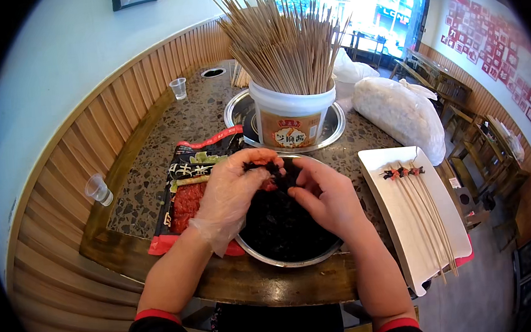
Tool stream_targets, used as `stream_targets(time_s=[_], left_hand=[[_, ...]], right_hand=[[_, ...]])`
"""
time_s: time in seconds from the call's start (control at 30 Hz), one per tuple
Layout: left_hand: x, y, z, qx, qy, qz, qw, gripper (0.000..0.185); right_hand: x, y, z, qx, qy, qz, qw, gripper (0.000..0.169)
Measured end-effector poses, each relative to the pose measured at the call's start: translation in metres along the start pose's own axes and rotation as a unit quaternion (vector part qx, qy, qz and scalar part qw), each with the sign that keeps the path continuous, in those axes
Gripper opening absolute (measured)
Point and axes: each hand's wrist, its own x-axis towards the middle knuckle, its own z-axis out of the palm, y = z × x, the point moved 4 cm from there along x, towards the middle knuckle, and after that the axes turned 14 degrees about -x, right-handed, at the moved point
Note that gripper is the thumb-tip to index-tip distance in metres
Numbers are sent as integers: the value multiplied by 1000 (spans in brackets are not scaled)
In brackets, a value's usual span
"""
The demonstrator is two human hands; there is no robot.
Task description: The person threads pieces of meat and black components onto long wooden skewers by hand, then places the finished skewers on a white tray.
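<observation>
My left hand (236, 187), in a clear plastic glove, pinches a dark frilly piece of what looks like black fungus (285, 179) with a bit of red meat against it. On the other side of that piece, the bare fingers of my right hand (326, 194) grip its edge. Both hands are above a round metal bowl (296, 263) full of dark fungus pieces (289, 229). Left of the bowl lies a printed black and red package (189, 205) picturing red meat. Several loaded skewers (418, 210) rest on a white tray (387, 226) to the right.
Behind the bowl, a white plastic bucket (294, 117) packed with bamboo skewers (284, 47) stands on a round metal plate (238, 114). A full plastic bag (397, 113) lies at the right. Two clear plastic cups (99, 189) stand along the wooden wall panelling (115, 103).
</observation>
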Motion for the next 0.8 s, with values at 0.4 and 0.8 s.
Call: stream_targets(time_s=[0.4,0.8], left_hand=[[-5,8,-3,-47,-12,-27,998,22],[-9,9,-13,-62,-17,-43,997,25]], right_hand=[[-10,2,23,-274,-187,-89,939,11],[-10,-37,32,-217,-186,-155,946,22]])
